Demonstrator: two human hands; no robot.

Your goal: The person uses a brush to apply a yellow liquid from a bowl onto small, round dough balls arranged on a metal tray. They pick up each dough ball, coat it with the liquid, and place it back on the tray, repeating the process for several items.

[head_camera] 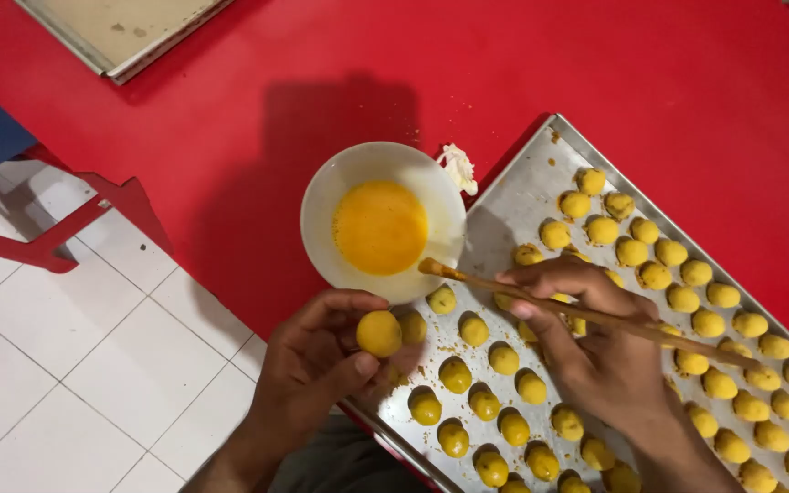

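Near left hand (321,361) pinching one yellow dough ball (379,333) above tray (513,196) edge; right hand (586,342) gripping wooden brush (586,315), tip at egg-wash bowl (321,196) rim. Risks, judged: squashing ball through tight pinch; dripping wash on red surface (230,100); nudging bowl.

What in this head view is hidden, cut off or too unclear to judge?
- Baking tray: its lower right end runs past the frame edge, so the dough-ball count is unknown.
- Dough balls under the right hand: hidden by it.
- Second tray: cut by the top edge.
- Brush tip: too small to judge.
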